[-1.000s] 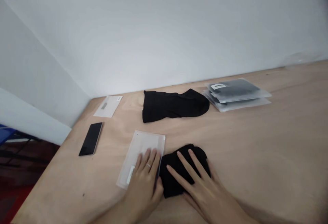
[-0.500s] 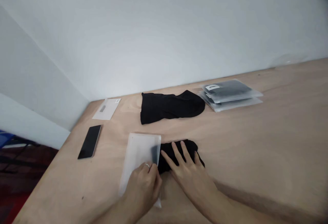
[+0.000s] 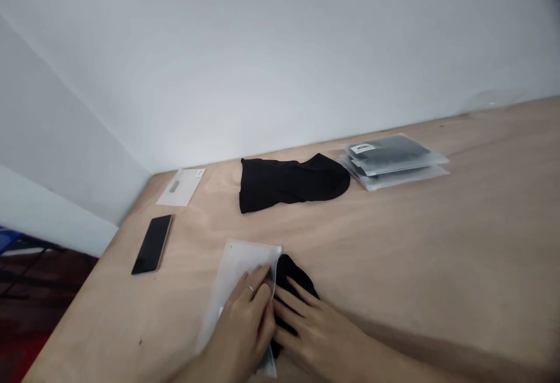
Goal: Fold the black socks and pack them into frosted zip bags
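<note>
Near the table's front edge lies a frosted plastic zip bag [image 3: 240, 257], its mouth facing right. My left hand [image 3: 242, 319], a ring on one finger, grips the bag near its mouth with closed fingers. A folded black cloth piece [image 3: 295, 272] sits at the mouth, its left end hidden by the bag and my hands. My right hand [image 3: 312, 324] lies over this cloth with fingers spread, their tips close to the bag's opening. Farther back, a second black cloth piece [image 3: 293, 181], wide at the left and rounded at the right, lies flat.
Stacked frosted bags with black contents [image 3: 394, 158] rest at the back right, beside the flat cloth's rounded end. To the left are a flat labelled bag [image 3: 181, 187] and a phone [image 3: 153, 244]. A white wall [image 3: 280, 56] borders the wooden table [image 3: 437, 243].
My right hand and the folded cloth have moved left and toward me, against the bag's mouth. The bag has shifted slightly nearer, and less of the cloth shows outside it.
</note>
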{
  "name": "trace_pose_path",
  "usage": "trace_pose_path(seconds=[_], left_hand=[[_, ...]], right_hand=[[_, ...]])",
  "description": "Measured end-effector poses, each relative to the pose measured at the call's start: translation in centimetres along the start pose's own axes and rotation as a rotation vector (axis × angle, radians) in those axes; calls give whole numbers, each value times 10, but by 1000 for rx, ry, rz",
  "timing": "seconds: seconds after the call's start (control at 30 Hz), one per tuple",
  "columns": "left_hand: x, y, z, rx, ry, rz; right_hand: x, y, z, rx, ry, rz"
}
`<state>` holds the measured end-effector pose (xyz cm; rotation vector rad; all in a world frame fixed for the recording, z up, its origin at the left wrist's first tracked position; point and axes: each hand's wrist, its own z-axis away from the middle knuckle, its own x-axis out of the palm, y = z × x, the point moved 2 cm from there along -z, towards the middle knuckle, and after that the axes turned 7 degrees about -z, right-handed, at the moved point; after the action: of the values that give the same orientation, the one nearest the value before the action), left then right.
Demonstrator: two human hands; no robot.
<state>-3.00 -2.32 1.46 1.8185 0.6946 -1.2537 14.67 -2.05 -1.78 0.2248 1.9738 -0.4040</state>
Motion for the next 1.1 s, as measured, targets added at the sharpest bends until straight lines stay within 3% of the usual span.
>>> trace_pose_path(seconds=[0.07,0.17,0.3,0.4,0.53,0.67,0.73,0.8,0.9,1.03,1.1], left_hand=[[3,-3,5,-48,-8,-21],[9,-3,6,-87,-35,-78],[15,7,-6,-146,-190,-223],[16,11,-14,-191,-231,-300],[18,5,-13,-171,-112,-300],[16,2,-4,4,113,-278],[13,5,-1,125,155,-285],[12,6,1,164,126,-308],[12,3,1,102,58,-333],[13,-2,3,28,-1,-290],[13,-2,4,13,-29,-268]], right_hand=[[-6,4,9,52,-8,-58],[-3,8,24,241,63,-34],[15,6,30,365,87,-9],[24,1,27,345,30,-25],[20,-5,25,285,68,-21],[12,-2,17,148,124,-60],[9,6,10,121,126,-96],[7,14,5,142,93,-137],[-2,17,7,170,49,-133],[-22,-3,29,121,202,91],[-22,-16,40,108,205,149]])
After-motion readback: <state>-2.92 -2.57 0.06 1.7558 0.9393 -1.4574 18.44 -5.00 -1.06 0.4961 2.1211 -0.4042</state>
